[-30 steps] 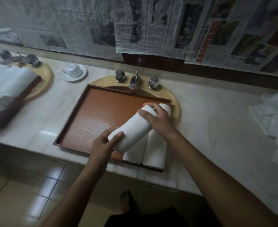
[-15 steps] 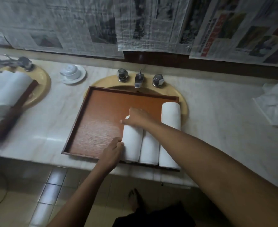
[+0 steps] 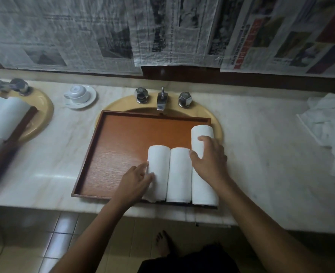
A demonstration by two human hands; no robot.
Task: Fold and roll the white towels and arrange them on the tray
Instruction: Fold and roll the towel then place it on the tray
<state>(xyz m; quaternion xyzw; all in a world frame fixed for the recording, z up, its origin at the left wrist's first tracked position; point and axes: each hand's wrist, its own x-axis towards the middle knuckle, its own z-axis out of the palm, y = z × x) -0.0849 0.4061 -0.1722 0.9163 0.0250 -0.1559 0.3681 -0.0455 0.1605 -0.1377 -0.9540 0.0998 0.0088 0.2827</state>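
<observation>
A brown wooden tray (image 3: 123,146) lies over a yellow sink on the marble counter. Three rolled white towels lie side by side at its right front: a short left roll (image 3: 158,164), a middle roll (image 3: 179,174) and a longer right roll (image 3: 202,186). My left hand (image 3: 135,184) rests flat against the left roll's left side, fingers spread. My right hand (image 3: 210,158) lies on top of the long right roll, fingers curled over it, thumb at the seam with the middle roll. Loose unfolded white towels (image 3: 328,123) are piled on the counter at the far right.
The tap (image 3: 162,99) and its two knobs stand behind the tray. An upturned cup on a saucer (image 3: 79,94) sits at the back left. A second tray with rolled towels (image 3: 5,119) lies over the left sink. Newspaper covers the wall.
The roll I carried a second ago now lies on the tray as the left roll. My right hand has shifted from it to the long right roll; my left hand stays at its side.
</observation>
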